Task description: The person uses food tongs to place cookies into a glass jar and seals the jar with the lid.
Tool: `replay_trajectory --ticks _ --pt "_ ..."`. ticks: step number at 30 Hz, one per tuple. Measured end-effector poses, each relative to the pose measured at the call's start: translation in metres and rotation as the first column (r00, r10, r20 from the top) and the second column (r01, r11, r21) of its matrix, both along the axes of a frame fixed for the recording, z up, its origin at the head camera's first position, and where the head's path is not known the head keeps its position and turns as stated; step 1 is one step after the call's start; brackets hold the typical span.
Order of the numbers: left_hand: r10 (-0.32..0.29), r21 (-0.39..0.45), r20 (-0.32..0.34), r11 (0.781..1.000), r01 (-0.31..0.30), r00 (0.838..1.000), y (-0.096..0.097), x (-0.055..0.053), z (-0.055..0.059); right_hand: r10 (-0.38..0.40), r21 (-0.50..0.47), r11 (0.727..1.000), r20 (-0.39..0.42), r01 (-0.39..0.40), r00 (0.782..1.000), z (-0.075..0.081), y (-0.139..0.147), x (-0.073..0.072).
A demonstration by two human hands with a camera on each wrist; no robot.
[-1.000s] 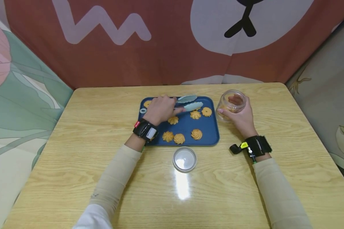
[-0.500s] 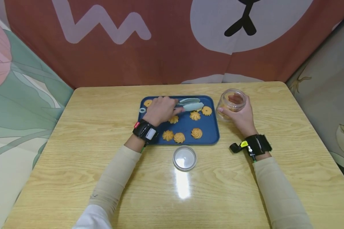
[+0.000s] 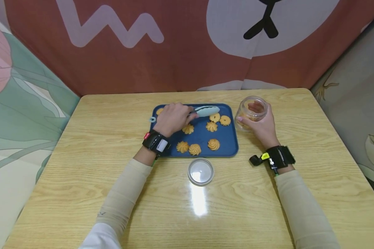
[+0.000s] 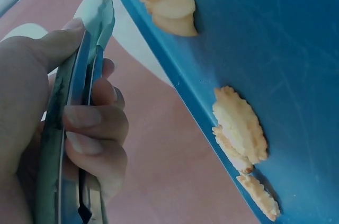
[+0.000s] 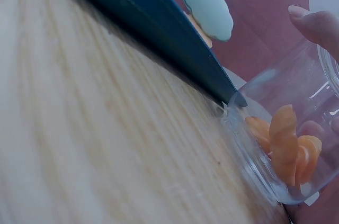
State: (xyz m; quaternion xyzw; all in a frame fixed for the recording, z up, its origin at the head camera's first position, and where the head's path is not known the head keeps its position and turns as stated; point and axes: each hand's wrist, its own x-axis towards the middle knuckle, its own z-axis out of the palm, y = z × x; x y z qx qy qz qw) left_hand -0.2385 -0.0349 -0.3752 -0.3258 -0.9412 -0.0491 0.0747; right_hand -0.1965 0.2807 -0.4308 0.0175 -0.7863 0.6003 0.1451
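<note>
My left hand (image 3: 174,119) grips a pair of metal tongs (image 3: 207,110) with pale mint tips, over the back of a blue tray (image 3: 202,136). The tips are close together, and a cookie's edge shows at them in both wrist views. On the tray lie several golden piped cookies (image 3: 213,144), some partly hidden by the hand and arm. My right hand (image 3: 263,125) holds a clear jar (image 3: 244,108) upright at the tray's right side, thumb and fingers around it. Several cookies (image 5: 283,144) are inside the jar, whose mouth is uncovered.
A round, clear-topped lid (image 3: 201,172) lies on the wooden table (image 3: 137,214) in front of the tray. Behind the table hangs a reddish-brown printed cloth (image 3: 187,69). The tray's raised rim (image 5: 159,38) stands right beside the jar.
The tongs' tips, spread apart earlier, have come together and shifted slightly toward the back of the tray, uncovering a cookie beneath. The right hand and jar have stayed in place.
</note>
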Motion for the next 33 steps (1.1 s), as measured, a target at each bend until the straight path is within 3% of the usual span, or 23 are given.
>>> replay_trajectory --ticks 9,33 --pt "-0.013 0.039 -0.031 0.999 0.014 0.999 -0.002 0.001 0.002 -0.003 0.027 1.0 -0.001 0.003 1.0 0.019 -0.012 0.012" --pt "-0.017 0.091 -0.074 0.996 0.024 0.997 -0.005 0.003 0.013 0.006 0.023 1.0 -0.006 -0.006 1.0 0.019 -0.012 0.013"
